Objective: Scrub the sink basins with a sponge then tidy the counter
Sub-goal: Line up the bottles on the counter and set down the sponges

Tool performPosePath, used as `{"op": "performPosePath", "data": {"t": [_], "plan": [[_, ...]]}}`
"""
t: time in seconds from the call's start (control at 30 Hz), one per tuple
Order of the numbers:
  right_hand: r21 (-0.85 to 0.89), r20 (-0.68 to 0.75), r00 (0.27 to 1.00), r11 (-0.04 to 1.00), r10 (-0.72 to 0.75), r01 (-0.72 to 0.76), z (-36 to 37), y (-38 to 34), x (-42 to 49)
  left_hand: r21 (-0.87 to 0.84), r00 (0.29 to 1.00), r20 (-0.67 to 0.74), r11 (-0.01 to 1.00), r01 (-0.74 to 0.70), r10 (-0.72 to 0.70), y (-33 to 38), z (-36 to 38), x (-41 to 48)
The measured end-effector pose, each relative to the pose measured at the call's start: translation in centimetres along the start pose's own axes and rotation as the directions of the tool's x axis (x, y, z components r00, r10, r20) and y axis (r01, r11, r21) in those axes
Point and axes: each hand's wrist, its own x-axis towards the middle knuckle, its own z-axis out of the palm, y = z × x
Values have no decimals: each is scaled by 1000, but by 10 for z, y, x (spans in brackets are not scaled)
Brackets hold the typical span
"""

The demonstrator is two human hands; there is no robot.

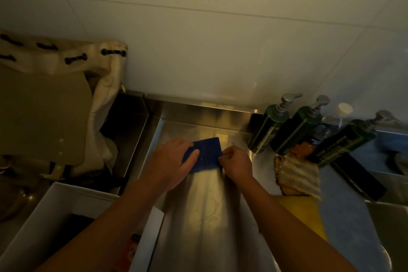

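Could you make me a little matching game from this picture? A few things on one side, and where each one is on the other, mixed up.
Things
1. blue sponge
2. green pump bottles
3. striped cloth
4. white box

Places
A. lower left, beside the steel basin
B. held by the left hand and right hand
C. standing in a row at the right
D. lying on the counter in front of the bottles

Pairs: 1-B, 2-C, 3-D, 4-A
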Motion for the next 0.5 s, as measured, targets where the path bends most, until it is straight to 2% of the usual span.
{"op": "performPosePath", "data": {"t": [0.17,0.37,0.5], "plan": [[5,17,1000,1000,-15,15,10,-10,-8,-7,1000,-6,1000,4,-4,-3,4,-1],[-287,65,994,953,-84,99,28,-31,-20,11,1000,-30,1000,9,-8,-1,11,0],[-271,63,997,961,-34,50,29,-25,-17,8,998,-41,999,40,-39,-5,9,-1]]}}
